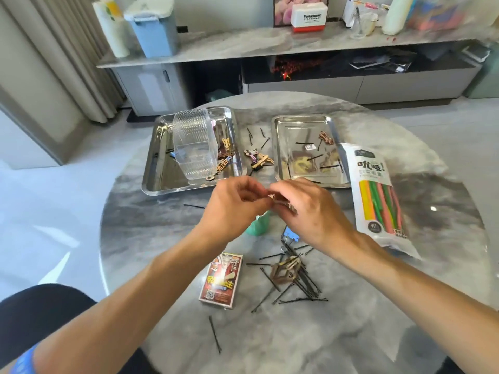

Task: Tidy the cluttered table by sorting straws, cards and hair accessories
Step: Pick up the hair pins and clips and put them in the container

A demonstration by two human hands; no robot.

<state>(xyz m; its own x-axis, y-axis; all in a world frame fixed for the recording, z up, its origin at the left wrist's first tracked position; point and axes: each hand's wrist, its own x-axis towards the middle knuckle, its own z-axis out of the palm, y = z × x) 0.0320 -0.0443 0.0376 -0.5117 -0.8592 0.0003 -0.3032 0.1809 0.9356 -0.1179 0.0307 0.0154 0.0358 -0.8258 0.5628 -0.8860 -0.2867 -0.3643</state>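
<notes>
Both hands meet above the middle of the round marble-patterned surface (351,333). My left hand (235,203) has its fingers curled in toward the right hand (307,211), and between the two sets of fingertips sits a small tan hair clip (280,202), pinched from both sides. Motion blur prevents me from confirming which hand bears the load. I judge the clip is being worked or passed before sorting.

The left steel tray (154,171), polished and shallow-rimmed, holds a ribbed clear plastic container (194,147) lying on its side, with wooden-looking clips beside it. The right steel tray (280,147) carries several black bobby pins and one brown clip, which suggests pins are assigned there.

A tangle of thin black bobby pins (297,282) with a flat tan clip on top lies near the front. The boxed deck of cards (221,279), glossy cardboard, rests just left of it. The straw packet (378,201), printed film with bright tubes showing, lies at the right edge of the right tray.
</notes>
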